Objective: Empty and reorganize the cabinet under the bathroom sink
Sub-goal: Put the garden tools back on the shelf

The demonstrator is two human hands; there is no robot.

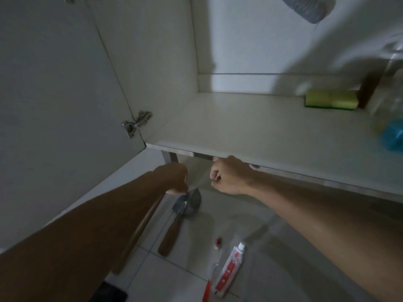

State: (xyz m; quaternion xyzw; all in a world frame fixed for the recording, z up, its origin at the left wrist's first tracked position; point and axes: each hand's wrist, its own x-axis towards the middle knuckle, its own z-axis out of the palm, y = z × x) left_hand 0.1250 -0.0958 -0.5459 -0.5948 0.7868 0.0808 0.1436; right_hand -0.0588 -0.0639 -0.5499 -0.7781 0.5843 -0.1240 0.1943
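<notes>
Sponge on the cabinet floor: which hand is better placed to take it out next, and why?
Probably the right hand: the sponge lies far right, on its side; the left hand would cross over.

Down on the tiled floor (250, 225) lies a trowel (181, 216) with a wooden handle, a long wooden stick (139, 232) just beside it on the left, and nearer the camera a toothpaste tube (230, 269) with an orange toothbrush (208, 288) alongside and a tiny red thing (218, 241) apart from them. Up on the cabinet shelf (239, 125), a yellow-green sponge (330, 102) sits at the back right, and something blue (392, 136), blurred, at the right edge.
</notes>
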